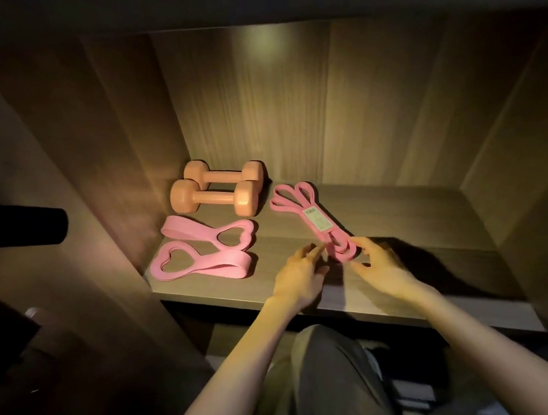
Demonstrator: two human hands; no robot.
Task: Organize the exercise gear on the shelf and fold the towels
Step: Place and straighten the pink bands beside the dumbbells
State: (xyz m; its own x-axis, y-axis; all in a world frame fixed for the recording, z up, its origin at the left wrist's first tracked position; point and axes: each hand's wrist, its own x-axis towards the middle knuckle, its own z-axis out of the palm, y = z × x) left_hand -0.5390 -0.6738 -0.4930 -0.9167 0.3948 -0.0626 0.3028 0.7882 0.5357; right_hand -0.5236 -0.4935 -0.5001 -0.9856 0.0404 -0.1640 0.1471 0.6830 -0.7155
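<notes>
While on the shelf (414,235), band bundle (318,225) between fingers (367,244).

Dim, warm light falls from above my shelf (406,225), brightest on its back panel. My hands (335,268) cast dark shadows rightward. The edges sink into black, bent by wide-angle distortion.

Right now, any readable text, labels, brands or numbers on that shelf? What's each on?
Pale label around the bundled pink band: a dark header line and rows of print, too small and blurred to read.
Orange dumbbells, heart-cutout pink bands, shelf: no text visible.
</notes>
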